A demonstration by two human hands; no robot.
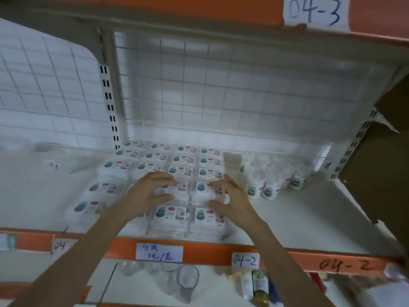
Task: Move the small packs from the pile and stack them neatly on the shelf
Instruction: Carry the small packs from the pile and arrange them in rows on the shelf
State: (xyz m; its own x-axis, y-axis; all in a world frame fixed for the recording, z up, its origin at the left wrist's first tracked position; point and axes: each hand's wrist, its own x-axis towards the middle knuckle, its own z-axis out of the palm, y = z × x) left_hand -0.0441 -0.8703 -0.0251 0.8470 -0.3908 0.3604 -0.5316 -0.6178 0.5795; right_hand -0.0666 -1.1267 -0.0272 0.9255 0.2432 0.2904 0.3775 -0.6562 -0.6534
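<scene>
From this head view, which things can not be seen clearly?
- Print on the stacked packs: too blurred.
- Packs beneath the left hand and right hand: covered by them.
- Loose pile of packs: blurred, uncountable.
- Bottle below: label too small.

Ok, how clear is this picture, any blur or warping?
Head view: soft all over, the loose packs at right smeared; wide-angle bends the shelf edge; dim, even light; both hands, left and right, and the 04-3 label read fine.

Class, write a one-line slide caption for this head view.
Both hands, left hand and right hand, rest on stacked small packs on the white shelf.
</scene>
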